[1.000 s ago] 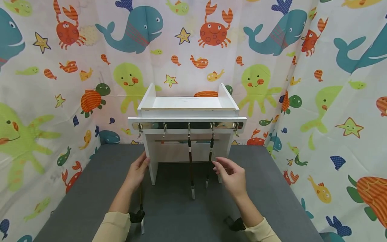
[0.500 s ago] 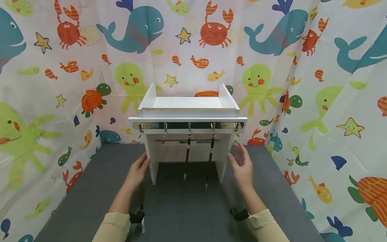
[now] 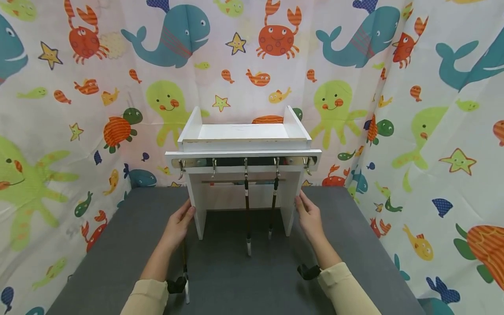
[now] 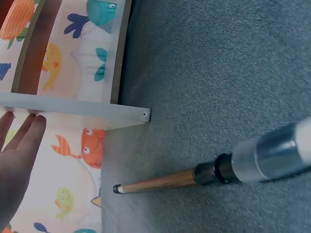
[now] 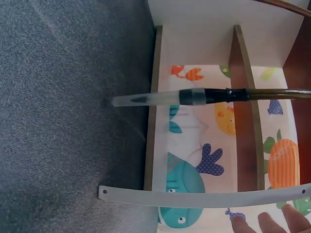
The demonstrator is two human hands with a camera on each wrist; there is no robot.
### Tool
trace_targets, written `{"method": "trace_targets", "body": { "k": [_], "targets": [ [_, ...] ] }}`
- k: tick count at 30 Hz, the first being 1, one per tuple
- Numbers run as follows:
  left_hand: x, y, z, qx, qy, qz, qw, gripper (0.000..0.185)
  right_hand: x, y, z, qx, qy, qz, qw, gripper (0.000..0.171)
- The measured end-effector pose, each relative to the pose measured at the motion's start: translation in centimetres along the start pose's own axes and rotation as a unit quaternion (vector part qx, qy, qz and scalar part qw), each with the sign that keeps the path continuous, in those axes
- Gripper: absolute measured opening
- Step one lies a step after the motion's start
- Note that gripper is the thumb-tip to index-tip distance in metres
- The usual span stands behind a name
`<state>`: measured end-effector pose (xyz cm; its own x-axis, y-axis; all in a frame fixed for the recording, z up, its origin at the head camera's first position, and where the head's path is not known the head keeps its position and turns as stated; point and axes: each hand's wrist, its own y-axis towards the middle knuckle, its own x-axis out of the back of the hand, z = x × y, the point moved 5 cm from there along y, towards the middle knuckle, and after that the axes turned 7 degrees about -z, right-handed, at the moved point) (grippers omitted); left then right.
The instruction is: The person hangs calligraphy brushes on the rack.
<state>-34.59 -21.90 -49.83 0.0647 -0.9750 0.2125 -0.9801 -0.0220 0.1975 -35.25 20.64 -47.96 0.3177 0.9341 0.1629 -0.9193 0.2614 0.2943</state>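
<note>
At the centre of the head view, your left hand (image 3: pixel 178 225) lies flat against the outer face of the left side panel of the white rack (image 3: pixel 243 144), fingers straight and pointing up, thumb at the panel's front edge. The left wrist view shows those fingertips (image 4: pixel 28 127) reaching the panel's thin white edge, nothing curled round it. Your right hand (image 3: pixel 309 217) mirrors this on the right side panel, fingers straight and pressed to the outer face; only their tips (image 5: pixel 270 223) show at the bottom edge of the right wrist view. Both forearms run up from the lower edge of the frame in pale sleeves, each with a dark strap at the wrist.

The rack stands on the grey mat (image 3: pixel 346 245) toward its far end, between your two hands, a shallow tray on top and a row of metal hooks (image 3: pixel 244 162) under its front ledge. Two brushes hang tip down from the middle hooks in the opening between the panels: the left brush (image 3: pixel 247 210) reaches lower than the right brush (image 3: pixel 272 205). A third brush (image 3: pixel 184 273) lies on the mat under your left forearm, with a clear cap on its tip. A sea-animal curtain (image 3: pixel 78 87) closes in the back and both sides.
</note>
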Motion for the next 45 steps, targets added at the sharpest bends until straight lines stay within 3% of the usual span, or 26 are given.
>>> {"method": "trace_targets", "body": {
  "k": [7, 11, 16, 18, 23, 29, 35, 45],
  "targets": [
    [1.6, -1.4, 0.1, 0.005, -0.02, 0.004, 0.9998, 0.057, -0.8, -0.3, -0.2, -0.025, 0.009, 0.002, 1.0, 0.056],
    [2.0, -2.2, -0.1, 0.004, 0.0, 0.01, 0.9999, 0.053, -0.2, -1.0, 1.8, -0.043, 0.01, 0.009, 0.999, 0.054],
    [2.4, -3.3, 0.0, 0.021, 0.04, -0.008, 0.9989, 0.057, 0.0, -0.7, 0.5, -0.032, 0.0, -0.001, 0.999, 0.059],
    [2.6, -3.7, 0.4, 0.036, 0.042, -0.016, 0.9983, 0.061, -0.2, -0.3, -0.7, -0.026, 0.0, -0.004, 1.0, 0.062],
    [3.1, -4.7, 1.6, 0.062, 0.042, -0.035, 0.9965, 0.07, -0.6, -0.4, -0.8, -0.027, 0.005, 0.006, 1.0, 0.059],
    [2.8, -4.8, 3.0, 0.097, 0.076, -0.045, 0.9913, 0.09, -0.1, -0.4, 0.4, -0.048, 0.003, 0.011, 0.999, 0.056],
    [2.8, -5.2, 4.1, 0.147, 0.116, -0.05, 0.9811, 0.092, -0.4, -0.9, 2.7, -0.058, 0.003, 0.02, 0.998, 0.056],
    [2.5, -5.0, 5.7, 0.174, 0.143, -0.05, 0.9731, 0.092, -0.9, 0.0, 0.1, -0.045, -0.005, 0.006, 0.999, 0.062]
  ]
}}
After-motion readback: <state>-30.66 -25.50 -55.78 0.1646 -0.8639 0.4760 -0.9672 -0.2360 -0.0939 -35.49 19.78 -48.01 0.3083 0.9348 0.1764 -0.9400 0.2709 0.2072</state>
